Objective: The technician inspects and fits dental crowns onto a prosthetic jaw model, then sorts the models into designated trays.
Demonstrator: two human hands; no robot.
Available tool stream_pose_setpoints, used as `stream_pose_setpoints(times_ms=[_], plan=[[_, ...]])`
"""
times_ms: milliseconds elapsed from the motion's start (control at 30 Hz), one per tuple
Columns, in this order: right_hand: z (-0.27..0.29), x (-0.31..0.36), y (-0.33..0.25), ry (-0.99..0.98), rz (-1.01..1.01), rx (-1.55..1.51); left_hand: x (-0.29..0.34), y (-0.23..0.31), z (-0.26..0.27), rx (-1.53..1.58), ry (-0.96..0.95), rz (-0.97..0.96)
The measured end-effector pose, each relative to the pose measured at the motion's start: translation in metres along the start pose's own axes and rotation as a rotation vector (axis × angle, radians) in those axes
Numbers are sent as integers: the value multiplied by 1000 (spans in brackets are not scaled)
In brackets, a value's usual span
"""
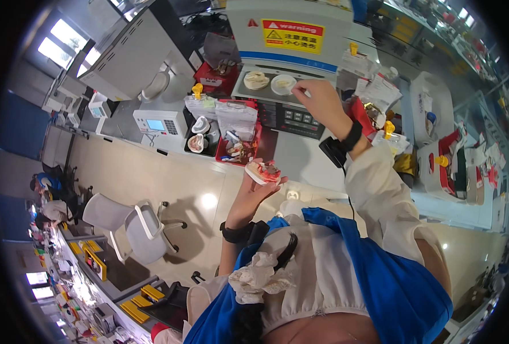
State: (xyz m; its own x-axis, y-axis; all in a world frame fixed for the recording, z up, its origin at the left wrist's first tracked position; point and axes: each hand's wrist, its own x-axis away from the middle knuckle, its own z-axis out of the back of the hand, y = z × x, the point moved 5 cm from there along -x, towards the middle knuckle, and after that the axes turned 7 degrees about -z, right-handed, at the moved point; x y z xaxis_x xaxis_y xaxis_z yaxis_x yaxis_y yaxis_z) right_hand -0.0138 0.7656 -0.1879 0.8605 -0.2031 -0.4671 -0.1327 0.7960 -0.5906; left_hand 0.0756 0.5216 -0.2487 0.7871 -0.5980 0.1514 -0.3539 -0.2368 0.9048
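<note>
A dental cast (264, 173), white with red and dark parts on top, rests in my left hand (251, 198). The fingers curl round its lower side, in front of the bench edge. My right hand (318, 98) reaches over the bench with thumb and fingertips pinched together beside a round white dish (282, 85). Whatever the pinch holds is too small to make out. Left of that dish lies another round pale dish (256, 80), with whitish pieces on it. Both sit on the grey ledge of a large furnace-like machine (297, 11), just above its dark keypad (300, 117).
A red tray (253, 150) of papers and small parts stands left of the keypad, beside a black tray holding pale dental casts (196, 143). Further left is a device with a screen (157, 124). More filled trays (375, 112) line the right. A grey chair (143, 232) stands behind.
</note>
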Motion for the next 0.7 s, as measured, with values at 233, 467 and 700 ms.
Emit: stream_pose_setpoints(times_ms=[233, 467, 700], plan=[[-82, -78, 21, 9, -63, 205, -17, 12, 51, 98, 98, 36], [-139, -103, 21, -68, -15, 467, -37, 17, 98, 184, 167, -47], [-152, -114, 43, -188, -149, 480, -77, 37, 139, 158, 120, 58]])
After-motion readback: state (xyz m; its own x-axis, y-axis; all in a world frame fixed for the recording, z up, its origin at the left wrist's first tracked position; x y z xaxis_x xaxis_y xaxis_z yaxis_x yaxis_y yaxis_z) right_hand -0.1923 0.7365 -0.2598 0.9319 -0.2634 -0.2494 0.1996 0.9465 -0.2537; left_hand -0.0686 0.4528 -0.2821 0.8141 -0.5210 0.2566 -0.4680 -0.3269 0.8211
